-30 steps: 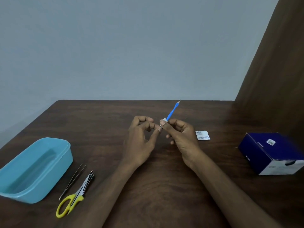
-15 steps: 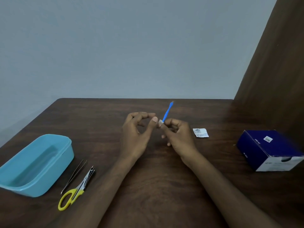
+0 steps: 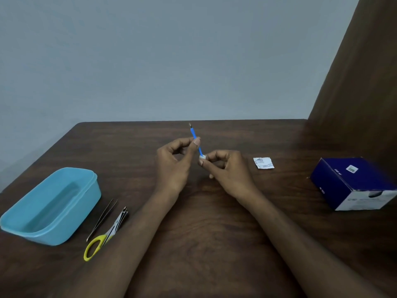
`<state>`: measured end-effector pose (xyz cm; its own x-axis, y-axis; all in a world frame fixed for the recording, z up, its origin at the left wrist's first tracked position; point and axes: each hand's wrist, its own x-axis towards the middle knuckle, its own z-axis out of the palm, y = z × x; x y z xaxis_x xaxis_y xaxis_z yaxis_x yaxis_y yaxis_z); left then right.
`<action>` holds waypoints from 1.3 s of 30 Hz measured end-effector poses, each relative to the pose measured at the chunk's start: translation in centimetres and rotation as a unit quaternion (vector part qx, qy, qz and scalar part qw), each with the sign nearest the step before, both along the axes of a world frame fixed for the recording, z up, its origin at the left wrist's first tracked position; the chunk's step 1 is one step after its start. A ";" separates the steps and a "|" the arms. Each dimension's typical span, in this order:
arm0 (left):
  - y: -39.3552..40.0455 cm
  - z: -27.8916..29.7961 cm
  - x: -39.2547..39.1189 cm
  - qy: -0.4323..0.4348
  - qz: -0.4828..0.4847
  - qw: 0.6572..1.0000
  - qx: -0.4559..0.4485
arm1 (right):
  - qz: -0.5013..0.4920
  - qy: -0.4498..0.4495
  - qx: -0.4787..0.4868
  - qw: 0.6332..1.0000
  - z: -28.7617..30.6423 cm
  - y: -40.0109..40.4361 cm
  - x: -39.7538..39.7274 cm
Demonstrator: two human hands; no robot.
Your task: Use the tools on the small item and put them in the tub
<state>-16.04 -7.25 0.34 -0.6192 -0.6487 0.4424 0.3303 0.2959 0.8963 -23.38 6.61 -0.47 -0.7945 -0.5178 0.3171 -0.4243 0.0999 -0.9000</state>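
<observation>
A thin blue-handled tool [image 3: 194, 136] with a small metal tip stands tilted above the dark wooden table [image 3: 214, 211]. My left hand [image 3: 174, 166] pinches the blue handle between thumb and forefinger near its middle. My right hand [image 3: 227, 171] pinches a small white piece [image 3: 202, 157] at the tool's lower end. Both hands hover close together over the middle of the table.
A light blue plastic tub [image 3: 51, 205] sits at the left. Beside it lie metal tweezers [image 3: 102, 219] and yellow-handled scissors [image 3: 105, 235]. A small torn white packet [image 3: 263, 163] lies right of my hands. A dark blue box [image 3: 352, 183] stands at the far right.
The tool has swung from leaning right to leaning left. My left hand now pinches its handle, where before only my right hand held it.
</observation>
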 end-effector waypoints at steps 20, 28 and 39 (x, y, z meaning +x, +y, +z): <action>0.0 -0.5 0.2 -0.042 -0.006 0.995 -0.090 | 0.002 -0.049 -0.018 0.999 0.1 -0.1 0.2; 0.3 -0.5 0.4 -0.067 -0.050 0.991 -0.107 | -0.034 -0.215 -0.173 0.961 1.3 0.2 0.0; 0.5 -0.1 0.6 -0.075 -0.042 0.980 -0.180 | -0.028 -0.234 -0.192 0.953 1.5 0.1 -0.1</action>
